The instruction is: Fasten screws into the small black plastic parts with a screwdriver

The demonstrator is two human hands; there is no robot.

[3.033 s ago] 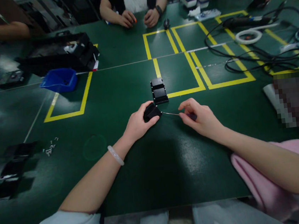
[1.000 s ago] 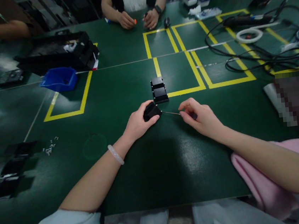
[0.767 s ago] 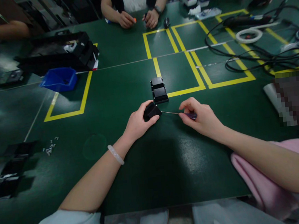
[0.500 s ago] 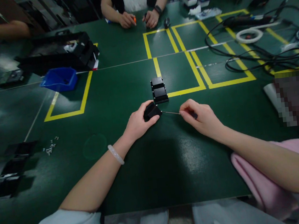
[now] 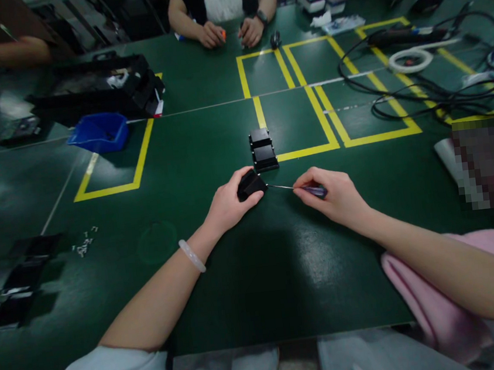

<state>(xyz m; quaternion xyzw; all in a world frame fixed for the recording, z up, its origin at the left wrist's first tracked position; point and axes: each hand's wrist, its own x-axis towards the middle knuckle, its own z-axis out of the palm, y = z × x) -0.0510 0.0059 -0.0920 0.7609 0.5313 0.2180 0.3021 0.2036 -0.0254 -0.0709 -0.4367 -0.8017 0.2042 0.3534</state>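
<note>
My left hand is closed around a small black block-shaped part, holding it down on the green table. In my right hand is a screwdriver, pinched by its dark handle, its thin shaft pointing left. The tip meets a small shiny screw at the right edge of the held part. Just beyond the left hand lie black parts of the same look, set in a row with small screws along their sides.
Loose screws and more black parts lie at left. A blue bin stands before a black tray. Black cables coil at right, a pink cloth under my right forearm. A co-worker's hands rest across the table.
The fingers of my right hand have shifted on the screwdriver, and more of its handle now shows. My left hand and the black part have stayed in place.
</note>
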